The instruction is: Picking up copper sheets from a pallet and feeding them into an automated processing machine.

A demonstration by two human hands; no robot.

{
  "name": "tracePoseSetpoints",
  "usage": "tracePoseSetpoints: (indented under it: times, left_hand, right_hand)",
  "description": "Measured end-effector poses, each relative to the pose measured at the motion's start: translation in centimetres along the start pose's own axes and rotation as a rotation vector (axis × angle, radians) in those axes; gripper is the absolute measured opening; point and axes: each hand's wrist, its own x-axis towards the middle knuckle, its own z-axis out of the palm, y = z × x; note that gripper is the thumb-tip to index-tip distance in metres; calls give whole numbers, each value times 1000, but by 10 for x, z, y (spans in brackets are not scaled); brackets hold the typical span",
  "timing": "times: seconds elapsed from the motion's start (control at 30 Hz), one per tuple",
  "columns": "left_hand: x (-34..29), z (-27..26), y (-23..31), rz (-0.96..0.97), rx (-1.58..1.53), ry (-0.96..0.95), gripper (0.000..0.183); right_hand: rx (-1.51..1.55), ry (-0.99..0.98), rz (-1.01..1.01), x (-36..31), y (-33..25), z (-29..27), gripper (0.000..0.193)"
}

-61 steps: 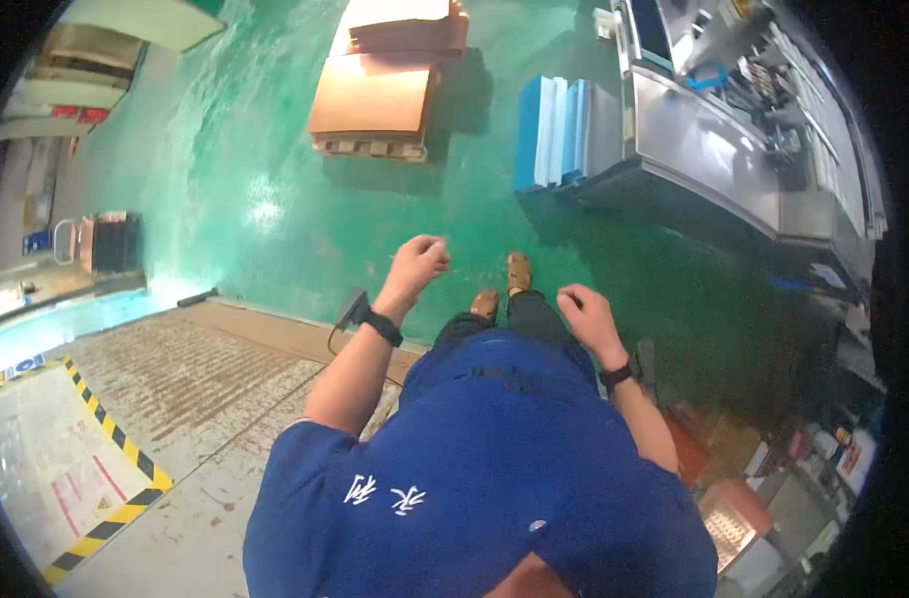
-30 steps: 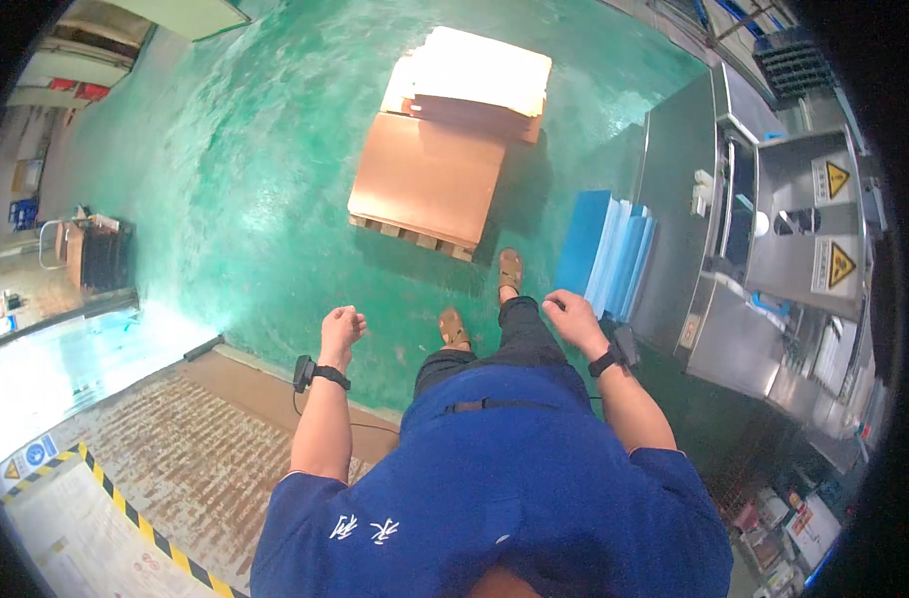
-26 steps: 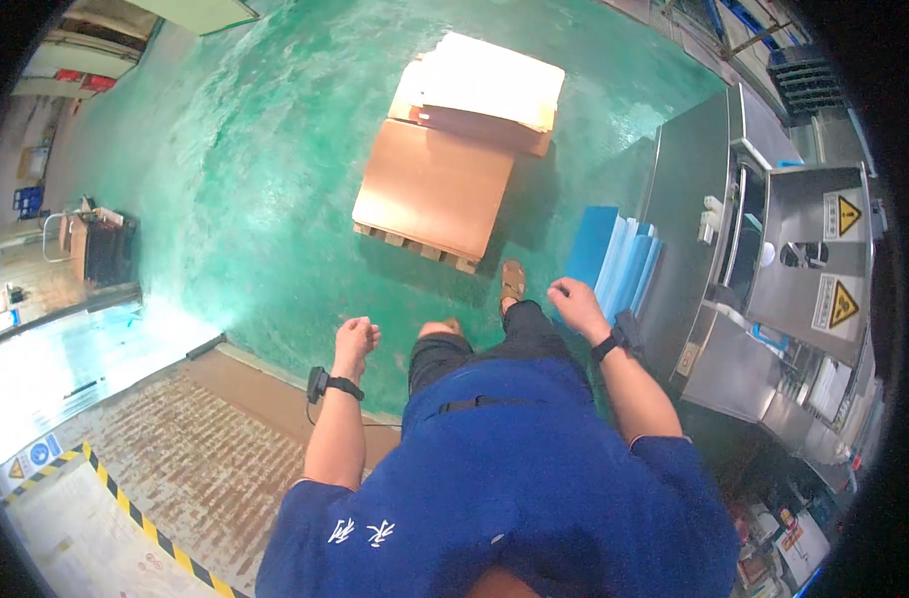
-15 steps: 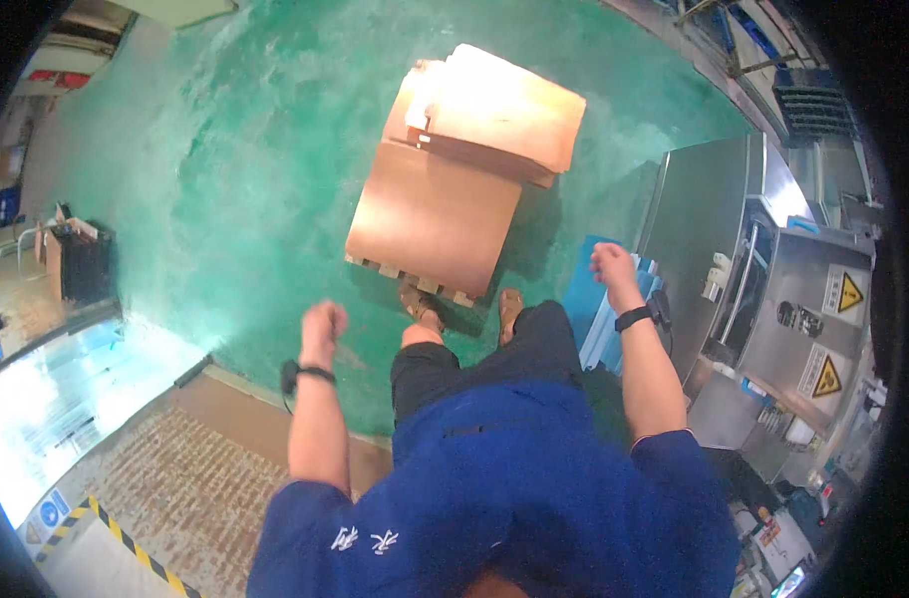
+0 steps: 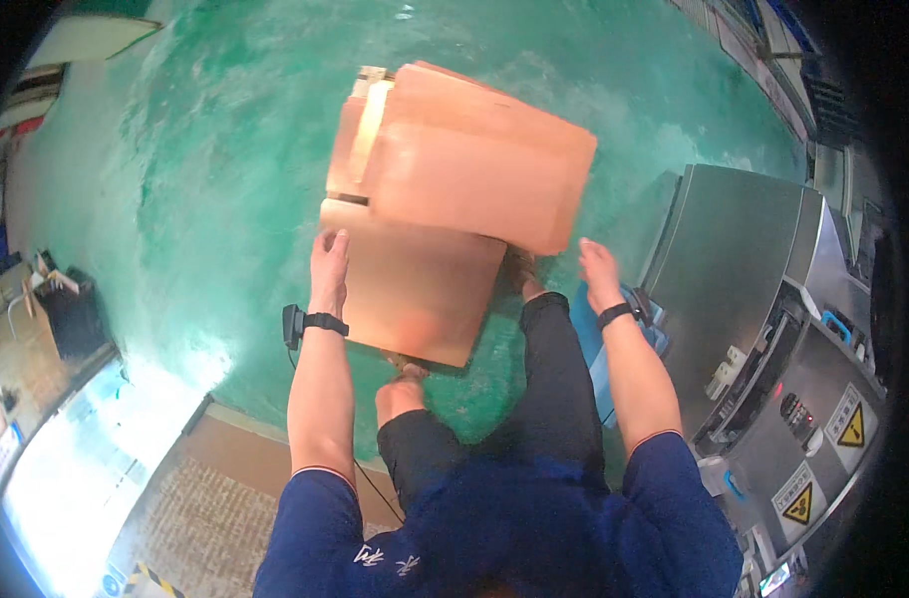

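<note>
A pile of copper-coloured sheets lies askew on the far part of a wider, flat copper-coloured stack on the floor. My left hand is at the left edge of the wider stack, fingers loosely extended with nothing in them; whether it touches the stack I cannot tell. Just off the near right corner of the upper pile, my right hand is held open and holds nothing. A bright strip shows along the pile's left side. Both wrists wear dark bands.
My legs stand close by the stack on the green floor. On the right is a steel machine with warning labels, and a blue object beside my right forearm. A bench and a brightly lit surface are at left.
I have stepped in closer, my right foot now beside the stack. Both hands have come forward to the sheets and their fingers have opened out from a loose curl.
</note>
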Motion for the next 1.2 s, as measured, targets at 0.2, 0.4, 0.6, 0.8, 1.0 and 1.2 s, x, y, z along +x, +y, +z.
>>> tracePoseSetpoints:
  times: [0.2, 0.4, 0.6, 0.8, 1.0, 1.2]
  left_hand:
    - [44, 106, -10, -371, -598, -102, 30]
    - [73, 129, 16, -259, -356, 89, 24]
    - [77, 149, 59, 64, 89, 256, 60]
    - [110, 137, 72, -8, 382, -6, 54]
    - [108, 144, 80, 51, 433, -75, 55]
    - [123, 124, 78, 34, 565, -73, 53]
  right_hand:
    - [69, -54, 0, 55, -9, 38, 74]
    - [-165, 46, -99, 61, -8, 75, 49]
    - [-269, 41, -120, 73, 14, 63, 58]
    - [-89, 27, -256, 73, -12, 68, 65]
    - [-92, -35, -115, 82, 11, 66, 66]
    - [-149, -29, -168, 85, 14, 71, 66]
